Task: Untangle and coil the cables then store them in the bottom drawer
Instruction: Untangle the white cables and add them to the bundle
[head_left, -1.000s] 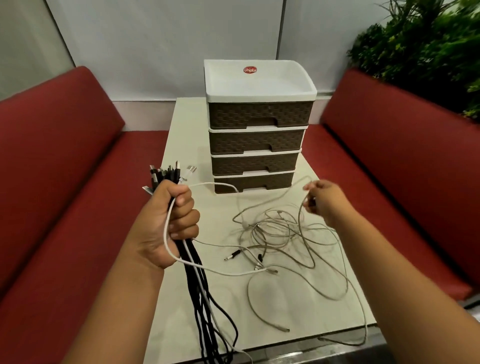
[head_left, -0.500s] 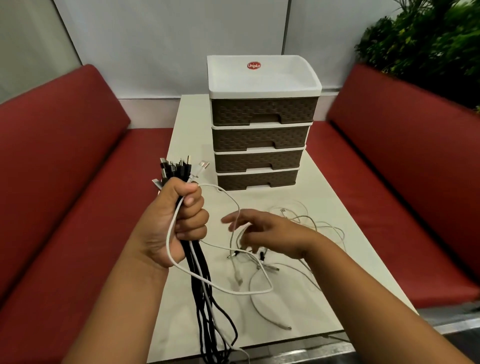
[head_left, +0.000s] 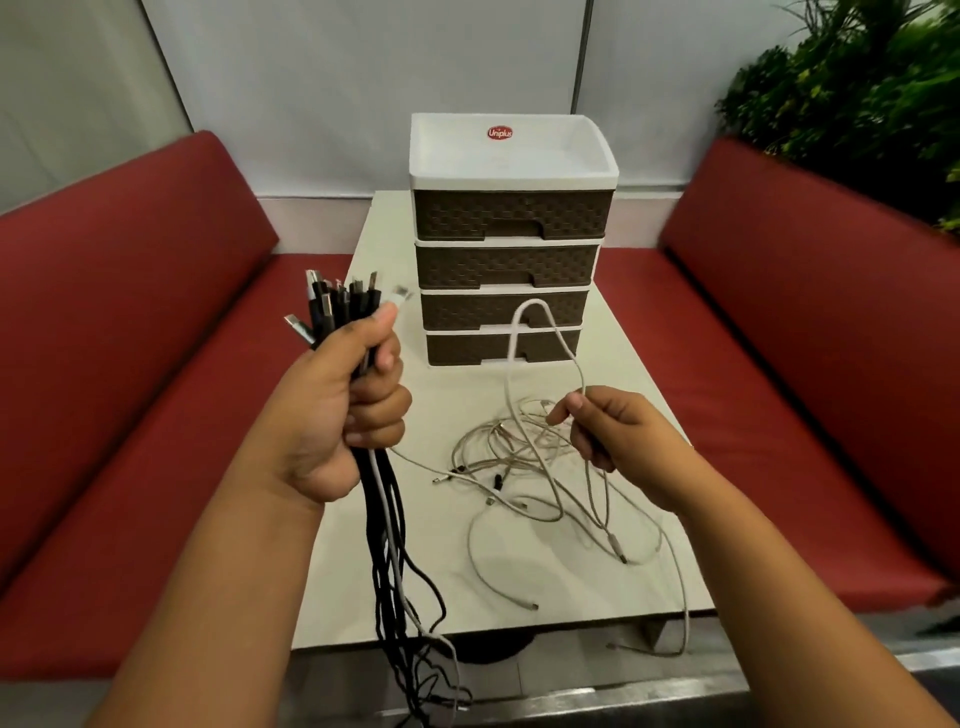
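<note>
My left hand (head_left: 337, 410) grips a bundle of mostly black cables (head_left: 382, 525), plug ends sticking up above the fist and the tails hanging past the table edge. My right hand (head_left: 618, 441) pinches a white cable (head_left: 530, 312) that arches up in a loop in front of the drawers. A tangle of grey-white cables (head_left: 514, 467) lies on the white table (head_left: 634, 374) between my hands. The drawer unit (head_left: 509, 239) stands at the table's far end with four brown drawers, all closed; the bottom drawer (head_left: 467, 351) sits behind the raised loop.
Red bench seats (head_left: 130, 415) run along both sides of the table. A green plant (head_left: 857, 88) stands at the back right. One cable end (head_left: 644, 649) dangles over the near table edge.
My right hand reached into the tangle, took a white cable and lifted it into a loop. The white strand looped below my left fist is gone. The left hand stayed put.
</note>
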